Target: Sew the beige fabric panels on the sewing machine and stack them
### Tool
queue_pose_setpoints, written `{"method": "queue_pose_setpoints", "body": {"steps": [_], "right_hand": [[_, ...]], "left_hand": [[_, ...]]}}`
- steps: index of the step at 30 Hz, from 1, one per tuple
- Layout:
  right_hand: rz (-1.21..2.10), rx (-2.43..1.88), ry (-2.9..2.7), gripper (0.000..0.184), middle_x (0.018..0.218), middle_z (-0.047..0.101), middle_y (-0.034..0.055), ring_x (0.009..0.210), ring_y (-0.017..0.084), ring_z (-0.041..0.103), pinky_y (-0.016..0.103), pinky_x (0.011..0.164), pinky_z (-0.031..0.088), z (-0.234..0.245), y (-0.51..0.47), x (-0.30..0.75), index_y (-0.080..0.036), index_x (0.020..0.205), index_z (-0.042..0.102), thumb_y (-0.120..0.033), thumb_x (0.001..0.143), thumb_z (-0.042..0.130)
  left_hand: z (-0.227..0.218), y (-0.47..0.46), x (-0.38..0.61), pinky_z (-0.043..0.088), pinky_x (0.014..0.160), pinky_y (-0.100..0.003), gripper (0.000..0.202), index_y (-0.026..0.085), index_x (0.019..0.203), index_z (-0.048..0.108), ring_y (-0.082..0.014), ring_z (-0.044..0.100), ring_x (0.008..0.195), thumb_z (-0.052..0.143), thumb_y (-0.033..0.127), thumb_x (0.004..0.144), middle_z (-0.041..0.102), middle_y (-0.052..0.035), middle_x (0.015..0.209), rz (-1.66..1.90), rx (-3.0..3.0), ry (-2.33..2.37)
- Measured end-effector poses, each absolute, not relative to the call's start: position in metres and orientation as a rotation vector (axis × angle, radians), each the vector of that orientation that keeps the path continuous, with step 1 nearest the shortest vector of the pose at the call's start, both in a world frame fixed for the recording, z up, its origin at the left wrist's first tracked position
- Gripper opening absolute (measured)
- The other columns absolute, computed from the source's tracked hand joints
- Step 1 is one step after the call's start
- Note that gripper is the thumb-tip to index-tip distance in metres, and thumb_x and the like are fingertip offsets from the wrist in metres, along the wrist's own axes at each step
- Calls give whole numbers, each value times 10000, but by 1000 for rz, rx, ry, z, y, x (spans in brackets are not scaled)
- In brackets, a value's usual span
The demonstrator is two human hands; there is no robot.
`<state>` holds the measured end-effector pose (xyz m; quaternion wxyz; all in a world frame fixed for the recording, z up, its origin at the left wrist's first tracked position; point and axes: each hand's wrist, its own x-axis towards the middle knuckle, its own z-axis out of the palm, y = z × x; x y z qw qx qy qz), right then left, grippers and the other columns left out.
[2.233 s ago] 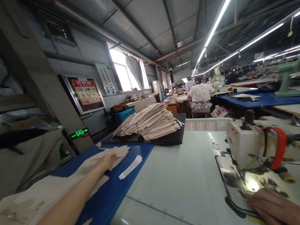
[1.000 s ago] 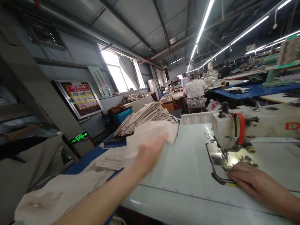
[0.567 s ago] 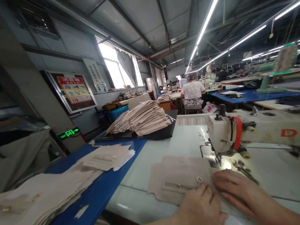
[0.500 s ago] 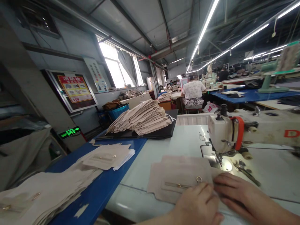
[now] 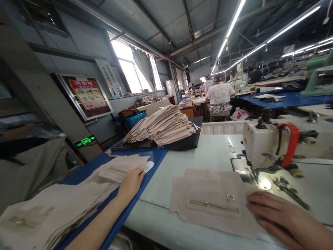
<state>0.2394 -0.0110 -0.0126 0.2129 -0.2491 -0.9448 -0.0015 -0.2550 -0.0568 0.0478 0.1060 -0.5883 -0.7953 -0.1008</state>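
Two places at once: left hand [image 5: 132, 184] at the white strips [image 5: 149, 167], right hand [image 5: 279, 210] on the beige panel [image 5: 212, 194]

Head view, with the panel as the clock's centre and twelve pointing away from the person. The panel lies flat on the pale tabletop [image 5: 161, 180], its long slot [image 5: 223, 208] and gold pull [image 5: 206, 204] face up, a gold ring [image 5: 230, 197] just past two o'clock of the pull. The right hand rests at three o'clock on the panel's edge, fingers laid together; whether the thumb pinches is hidden. The sewing machine [image 5: 262, 142] stands at about two o'clock.

Between nine and ten o'clock, the left hand reaches over the stack of beige pieces [image 5: 85, 194] on the blue table [image 5: 159, 155]. Its fingers bend down beside the strips; I cannot tell whether they pinch one. A larger pile [image 5: 166, 125] sits towards eleven.

Done well, the right hand would press just enough to hold the panel square without dragging the cloth into creases. At the strips, a light fingertip touch looks best, since a heavy one could slide the loose pieces beneath.
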Motion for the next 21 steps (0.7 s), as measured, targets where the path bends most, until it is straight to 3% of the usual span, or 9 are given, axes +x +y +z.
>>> {"method": "queue_pose_setpoints", "body": {"steps": [8,16,21], "right_hand": [[-1,-670,-2562,357,1229,686,28,1102,260,670,335,938,572,-27,-9,246,-338,1242,668,-341,889,619],[24,-664,-2544,342,1204,699,37,1067,259,687,328,918,587,-17,-13,243,-327,1221,683,-337,883,628],[96,-677,-2550,326,1193,704,45,1069,262,685,333,916,588,-10,-14,240,-324,1202,698,-335,884,629]], "left_hand": [[39,-60,-253,482,946,-403,349,180,822,721,-281,629,1011,392,278,880,712,-131,1041,-402,-1701,-2187],[39,-61,-251,495,875,-427,422,158,828,722,-294,622,898,333,298,914,693,-139,910,-309,-1662,-2170],[41,-60,-253,498,865,-389,405,172,852,701,-272,634,891,324,305,915,692,-118,870,-353,-1621,-2180]]}}
